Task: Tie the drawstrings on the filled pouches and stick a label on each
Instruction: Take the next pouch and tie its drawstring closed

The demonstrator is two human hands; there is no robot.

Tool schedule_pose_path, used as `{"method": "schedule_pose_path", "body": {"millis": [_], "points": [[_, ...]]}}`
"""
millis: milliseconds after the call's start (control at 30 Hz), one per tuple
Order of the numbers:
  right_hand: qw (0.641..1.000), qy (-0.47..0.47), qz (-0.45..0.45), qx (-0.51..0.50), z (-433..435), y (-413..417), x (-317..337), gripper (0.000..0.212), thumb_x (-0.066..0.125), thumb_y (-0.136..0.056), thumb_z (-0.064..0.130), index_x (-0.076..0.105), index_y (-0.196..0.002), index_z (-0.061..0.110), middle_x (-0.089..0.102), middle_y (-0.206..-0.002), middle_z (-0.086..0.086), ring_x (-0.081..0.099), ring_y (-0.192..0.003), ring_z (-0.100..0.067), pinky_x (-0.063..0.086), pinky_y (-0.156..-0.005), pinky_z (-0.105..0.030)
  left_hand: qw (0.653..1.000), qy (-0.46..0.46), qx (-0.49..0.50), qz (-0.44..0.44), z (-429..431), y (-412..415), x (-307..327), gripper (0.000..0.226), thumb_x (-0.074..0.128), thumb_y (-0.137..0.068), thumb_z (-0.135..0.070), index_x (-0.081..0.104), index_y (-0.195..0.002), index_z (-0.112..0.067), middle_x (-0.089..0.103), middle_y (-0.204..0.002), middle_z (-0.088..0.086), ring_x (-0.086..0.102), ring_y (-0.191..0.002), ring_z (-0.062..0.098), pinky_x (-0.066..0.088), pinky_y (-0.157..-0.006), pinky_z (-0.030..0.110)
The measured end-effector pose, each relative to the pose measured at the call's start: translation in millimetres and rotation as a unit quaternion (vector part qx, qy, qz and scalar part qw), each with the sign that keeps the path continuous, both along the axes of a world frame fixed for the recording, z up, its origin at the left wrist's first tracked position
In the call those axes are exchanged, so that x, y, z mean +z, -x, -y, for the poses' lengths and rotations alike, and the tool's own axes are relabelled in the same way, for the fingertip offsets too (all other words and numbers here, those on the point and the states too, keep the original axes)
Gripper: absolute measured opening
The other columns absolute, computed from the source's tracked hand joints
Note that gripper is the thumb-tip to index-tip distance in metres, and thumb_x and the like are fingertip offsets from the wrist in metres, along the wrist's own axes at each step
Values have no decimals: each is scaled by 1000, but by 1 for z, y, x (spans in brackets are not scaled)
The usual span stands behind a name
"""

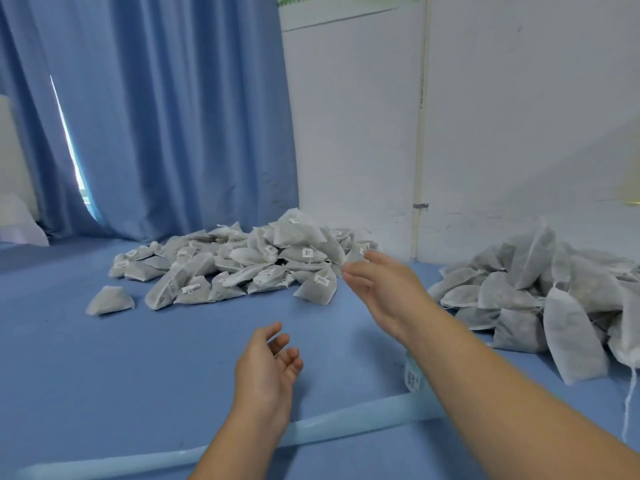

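Right hand (384,289) and left hand (266,368) loosely open, nothing held; label strip (414,375) may be swept away by the forearm (491,368).

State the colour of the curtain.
Plain blue; the curtain shows best in the head view.

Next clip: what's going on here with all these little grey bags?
A person is working over a blue surface with bare hands. The right hand reaches out, fingers open, to the edge of the left heap of pouches, many of which carry white labels. Whether it touches a pouch is unclear. The left hand hangs relaxed and holds nothing. The right heap of pouches shows no labels. A label sheet lies beside the right forearm.
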State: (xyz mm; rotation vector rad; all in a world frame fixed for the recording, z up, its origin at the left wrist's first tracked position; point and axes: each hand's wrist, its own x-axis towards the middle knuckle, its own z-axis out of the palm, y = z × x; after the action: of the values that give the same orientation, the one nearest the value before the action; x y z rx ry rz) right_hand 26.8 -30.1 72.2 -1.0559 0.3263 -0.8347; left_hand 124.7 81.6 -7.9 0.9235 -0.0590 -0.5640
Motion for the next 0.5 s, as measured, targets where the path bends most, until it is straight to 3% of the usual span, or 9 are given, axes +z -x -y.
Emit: {"method": "schedule_pose_path", "body": {"millis": [100,167,267,500], "points": [[999,8,-33,-9,14,-2,-6,29,64,-84,-7,56,-112,-3,67,-93,-17,70,-85,-24,59,-77,-27,999,-9,-11,39,7,3,3,12,51,-94,-14,63,-93,-10,55,-77,5,48,-48,15,41,-51,28],[997,14,-76,-10,17,13,-21,16,61,-87,-4,60,-103,-5,71,-84,-18,73,-78,-27,60,-65,-30,998,-12,-33,51,14,12,5,10,55,-92,-14,64,-93,-10,56,-74,4,48,-44,13,41,-47,27],[992,27,-123,-22,21,46,-42,12,57,-91,4,63,-98,-3,74,-77,-14,73,-71,-28,56,-54,-27,995,-16,-74,60,30,34,7,10,56,-91,-14,65,-92,-10,57,-74,4,48,-44,13,41,-47,27],[975,43,-183,-115,42,138,-74,11,56,-91,5,65,-95,1,72,-72,-10,69,-61,-23,52,-51,-26,975,-26,-198,103,91,119,7,10,55,-91,-14,64,-88,-10,54,-72,3,47,-41,12,39,-46,26]]}}
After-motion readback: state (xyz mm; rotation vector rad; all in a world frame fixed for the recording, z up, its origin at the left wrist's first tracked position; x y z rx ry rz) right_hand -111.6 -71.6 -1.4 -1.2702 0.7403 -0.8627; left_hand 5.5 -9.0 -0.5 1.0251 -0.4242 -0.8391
